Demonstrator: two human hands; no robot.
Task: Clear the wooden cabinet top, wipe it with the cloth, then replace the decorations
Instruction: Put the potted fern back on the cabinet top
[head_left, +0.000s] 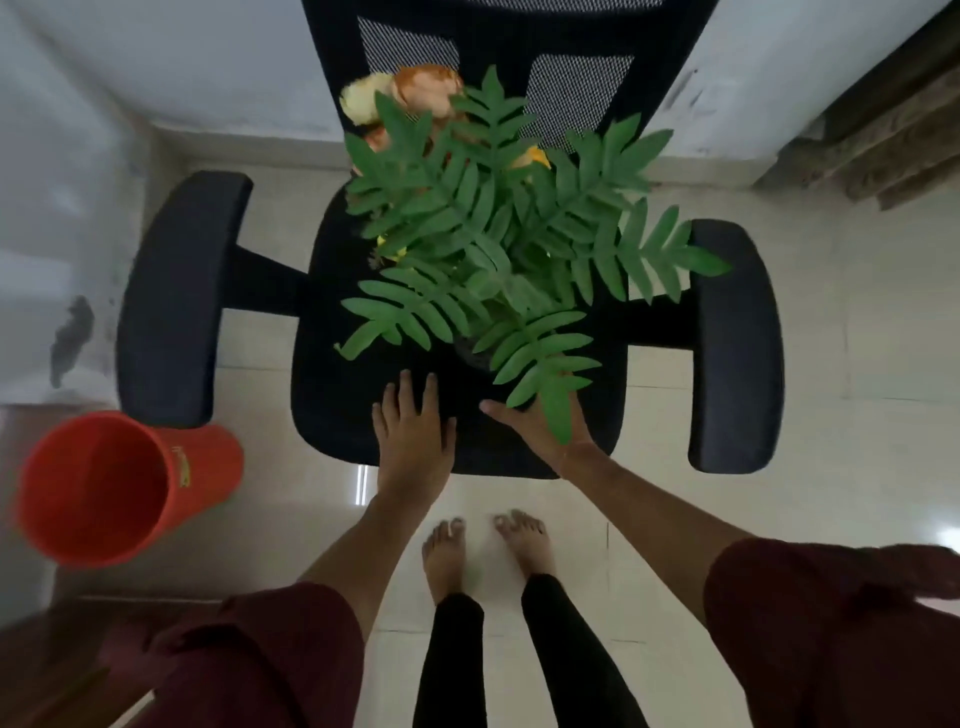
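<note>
A decoration of green fern leaves (498, 244) with orange and cream flowers (415, 93) stands in a dark vase on the seat of a black office chair (353, 395). The vase itself is mostly hidden under the leaves. My left hand (413, 431) lies flat on the seat's front part, fingers spread, holding nothing. My right hand (540, 426) is open just right of it, near the vase base, with a fern leaf lying over its fingers. Neither the cabinet top nor a cloth is in view.
An orange plastic bin (104, 488) stands on the tiled floor at the left. The chair's armrests (176, 296) stick out on both sides. My bare feet (488, 545) are right in front of the chair. A wooden edge (62, 665) shows at the bottom left.
</note>
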